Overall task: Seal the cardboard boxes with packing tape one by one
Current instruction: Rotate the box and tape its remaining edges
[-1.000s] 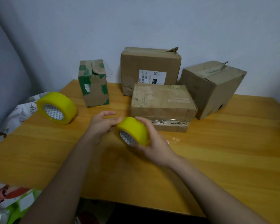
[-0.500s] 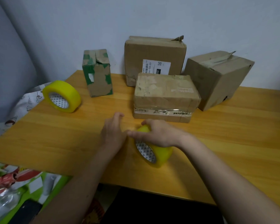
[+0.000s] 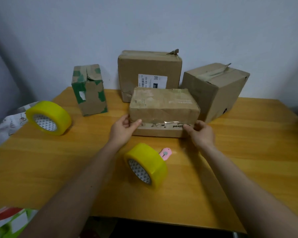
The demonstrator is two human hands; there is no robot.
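A makeshift home packing spot: a wooden table [image 3: 248, 152] pushed against a plain pale wall [image 3: 144, 23], worn, reused cardboard boxes [image 3: 150, 73] lined along its far edge, and patterned fabric [image 3: 5, 122] at left.

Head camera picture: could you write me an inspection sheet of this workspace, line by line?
Surface: wooden table, against a pale wall.
Job's things: flat box nearest the person; green-patched box, labelled box and tilted box behind it; near tape roll standing on edge by the forearms; second tape roll at the left.
Clutter: small pink cutter beside the near roll.
Hands: left hand grips the flat box's left end, right hand its right end.
Cables: nothing seen.
Surroundings: patterned cloth off the left edge; colourful packaging below the lower left corner.
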